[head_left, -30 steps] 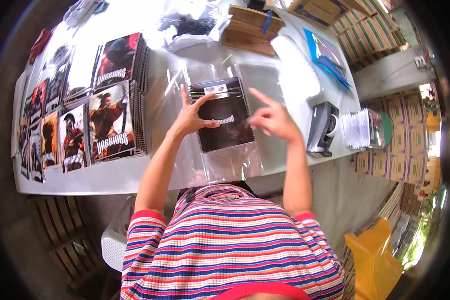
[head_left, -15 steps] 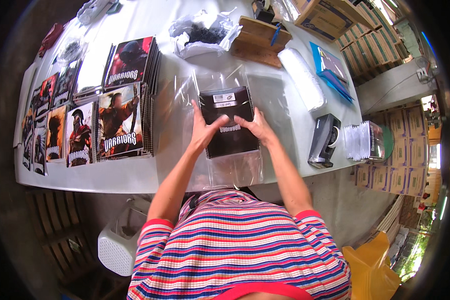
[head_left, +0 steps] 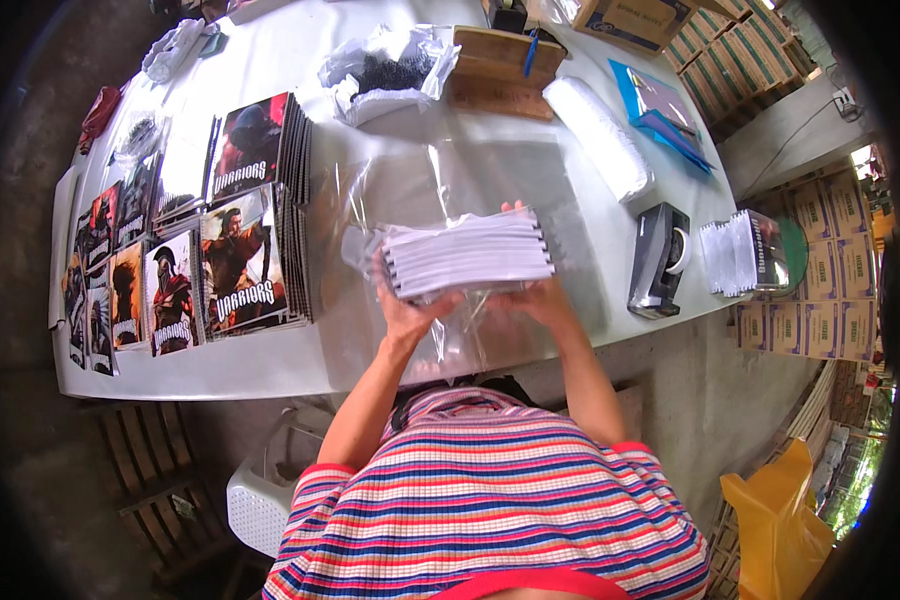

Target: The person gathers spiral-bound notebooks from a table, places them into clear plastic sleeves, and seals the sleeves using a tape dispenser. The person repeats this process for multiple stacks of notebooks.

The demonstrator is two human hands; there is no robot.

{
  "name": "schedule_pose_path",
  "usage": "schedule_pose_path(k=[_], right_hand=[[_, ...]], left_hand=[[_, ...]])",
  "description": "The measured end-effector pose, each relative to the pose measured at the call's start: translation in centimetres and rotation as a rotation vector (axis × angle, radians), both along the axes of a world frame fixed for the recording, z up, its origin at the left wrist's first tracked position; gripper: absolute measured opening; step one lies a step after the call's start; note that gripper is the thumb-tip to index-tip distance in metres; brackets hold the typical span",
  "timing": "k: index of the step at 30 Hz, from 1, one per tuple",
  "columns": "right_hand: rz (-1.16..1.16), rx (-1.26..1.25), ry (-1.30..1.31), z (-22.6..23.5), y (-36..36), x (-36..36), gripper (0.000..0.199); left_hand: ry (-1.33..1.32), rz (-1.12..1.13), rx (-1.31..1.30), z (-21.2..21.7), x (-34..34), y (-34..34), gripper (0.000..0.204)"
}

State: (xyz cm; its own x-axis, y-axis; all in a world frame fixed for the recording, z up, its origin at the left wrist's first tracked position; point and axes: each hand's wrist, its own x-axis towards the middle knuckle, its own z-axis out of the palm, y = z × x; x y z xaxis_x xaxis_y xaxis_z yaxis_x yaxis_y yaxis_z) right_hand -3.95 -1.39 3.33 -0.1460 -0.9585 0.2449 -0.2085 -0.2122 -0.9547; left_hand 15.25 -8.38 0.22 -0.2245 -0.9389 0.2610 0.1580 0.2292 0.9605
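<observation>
Both hands are closed around a stack of spiral notebooks (head_left: 470, 255), tipped on edge so that white page edges and black coil ends show. The left hand (head_left: 406, 308) grips its left end, the right hand (head_left: 542, 300) its right, with fingertips showing over the far edge. Clear plastic film (head_left: 470, 330) spreads on the white table (head_left: 210, 365) beneath, and some bunches against the stack's left end.

With the held stack as the clock's centre and twelve at the table's far side, illustrated notebooks fill nine to ten o'clock. Large, jagged white lettering crosses the lower part of the archer-cover notebook (head_left: 238, 255), the hooded-figure notebook (head_left: 250, 145) and the helmeted-warrior notebook (head_left: 173, 290). At three o'clock, beyond a black tape dispenser (head_left: 658, 260), a wrapped notebook bundle (head_left: 745, 255) carries similar lettering, turned sideways. Farther out there, piled cardboard cartons (head_left: 820, 250) bear purple bands and green print; the carton (head_left: 635, 22) at one o'clock is printed too, its small lines too blurred to read.

Nearer things ring the work: a crumpled white plastic bag (head_left: 390, 105) with dark contents at eleven, a wooden holder (head_left: 500, 85) at twelve, and a white roll (head_left: 602, 140) between one and two, with a blue plastic folder (head_left: 675, 135) just beyond.
</observation>
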Motion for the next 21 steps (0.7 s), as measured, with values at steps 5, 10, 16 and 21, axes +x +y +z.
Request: schedule_pose_path(k=[5, 10, 16, 21], right_hand=[[-0.092, 0.015, -0.037, -0.6, -0.2, 0.1, 0.121], [-0.298, -0.242, 0.016, 0.6, 2.6, 0.2, 0.099], [-0.405, -0.28, -0.082, 2.9, 3.7, 2.4, 0.078], [-0.234, -0.21, 0.109, 2.7, 4.9, 1.1, 0.081]], left_hand=[[-0.06, 0.025, -0.109, -1.1, 0.5, -0.3, 0.122], [-0.42, 0.271, -0.941, 3.6, 3.5, -0.7, 0.072], [-0.405, 0.158, -0.887, 7.2, 4.1, -0.4, 0.057], [-0.458, -0.009, -0.903, 6.6, 5.8, -1.6, 0.061]])
